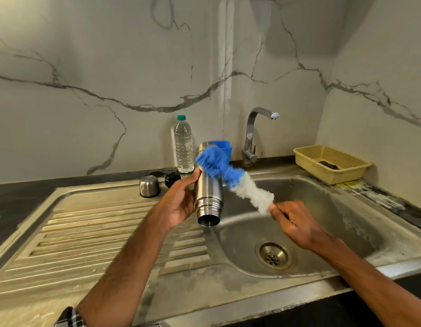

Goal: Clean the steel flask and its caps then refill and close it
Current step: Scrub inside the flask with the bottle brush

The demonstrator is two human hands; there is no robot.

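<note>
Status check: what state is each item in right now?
steel flask: uncapped, held by left hand, mouth toward camera
bottle brush: gripped by right hand, bristles against flask's outside
steel cap: off, on drainboard
black inner cap: off, beside steel cap
water bottle: upright, capped
tap: no water running

A pale yellow plastic basket [343, 173] sits at the far right of the worktop [16, 201] with a dark flat thing [328, 164] lying in it, while a blue plastic container [225, 147] stands against the grey-veined marble wall [110, 67], just left of the curved chrome tap [251, 131].
</note>
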